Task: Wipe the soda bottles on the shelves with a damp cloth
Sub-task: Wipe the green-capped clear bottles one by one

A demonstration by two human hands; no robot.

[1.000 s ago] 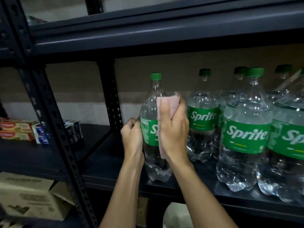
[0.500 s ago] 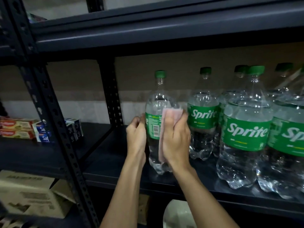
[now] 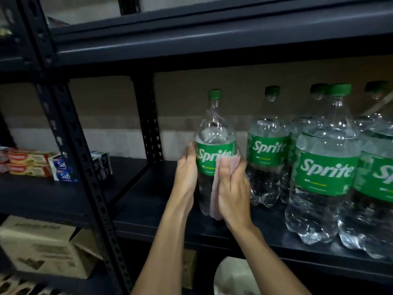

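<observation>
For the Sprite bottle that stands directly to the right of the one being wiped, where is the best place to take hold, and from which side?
Probably grip this bottle round its green label band, where the wall is straight; above, it tapers to the cap. Come from the front left: a nearer bottle crowds its right side.

— How many do you count on that shelf [image 3: 148, 201]?
— I count six Sprite bottles [image 3: 268, 154], the rightmost partly out of view, with five green caps [image 3: 340, 89] showing. One pink cloth [image 3: 227, 165], one cardboard box [image 3: 42, 248] and two blue cartons [image 3: 60, 165].
</observation>
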